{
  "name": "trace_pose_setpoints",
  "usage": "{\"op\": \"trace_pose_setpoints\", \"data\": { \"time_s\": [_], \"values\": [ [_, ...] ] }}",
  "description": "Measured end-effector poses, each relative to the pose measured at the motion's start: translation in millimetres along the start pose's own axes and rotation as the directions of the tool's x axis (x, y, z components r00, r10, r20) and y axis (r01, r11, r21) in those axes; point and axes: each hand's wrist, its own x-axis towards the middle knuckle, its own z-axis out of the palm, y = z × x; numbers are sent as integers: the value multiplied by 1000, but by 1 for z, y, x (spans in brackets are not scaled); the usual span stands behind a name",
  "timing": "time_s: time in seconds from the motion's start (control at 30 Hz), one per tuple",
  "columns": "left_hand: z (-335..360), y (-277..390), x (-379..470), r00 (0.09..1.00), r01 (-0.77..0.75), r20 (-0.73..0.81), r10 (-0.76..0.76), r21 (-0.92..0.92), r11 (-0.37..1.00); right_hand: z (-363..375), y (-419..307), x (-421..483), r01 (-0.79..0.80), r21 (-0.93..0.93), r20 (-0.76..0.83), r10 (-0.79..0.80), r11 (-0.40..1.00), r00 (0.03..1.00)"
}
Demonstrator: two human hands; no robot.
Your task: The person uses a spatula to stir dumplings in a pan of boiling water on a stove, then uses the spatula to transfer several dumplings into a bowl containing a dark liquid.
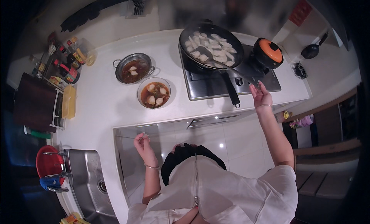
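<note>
My right hand (261, 96) is right of the wok, fingertips at the handle end of a long spatula (235, 72). The spatula's dark blade lies among pale dumplings (216, 46) in a black wok (241, 52), with some dumplings on or against it. Steam rises from the wok. My left hand (144, 144) hangs in front of the counter's edge, fingers loosely curled, no object plainly held. On the counter, a two-handled metal bowl (117, 72) and a glass bowl (139, 98) hold reddish broth with several dumplings between them.
The wok sits on a steel gas stove (202, 94), its handle (230, 89) pointing towards me. Right of it stands a black pot with an orange lid (270, 50). Sauce bottles (68, 72), a yellow container (69, 101) and a steel sink (92, 172) are at the left.
</note>
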Motion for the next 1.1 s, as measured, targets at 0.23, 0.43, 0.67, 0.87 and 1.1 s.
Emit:
{"op": "trace_pose_setpoints", "data": {
  "time_s": [0.23,0.43,0.67,0.87,1.1],
  "values": [
    [-18,-6,6,999,-51,-18,51,18,999,52,-26,10,42,-62,52,-39,997,998],
    [-33,-12,8,995,-37,-88,36,-9,999,109,-27,6,-14,-79,121,24,997,992],
    [-60,-3,3,976,-83,-203,77,-20,996,153,49,11,-302,-27,125,303,953,945],
    [-84,-3,-6,956,-102,-280,87,-41,994,175,116,16,-373,-157,110,392,914,913],
    [-106,-6,-23,925,-51,-377,44,-8,999,188,169,21,-410,-248,37,431,878,902]
  ]
}}
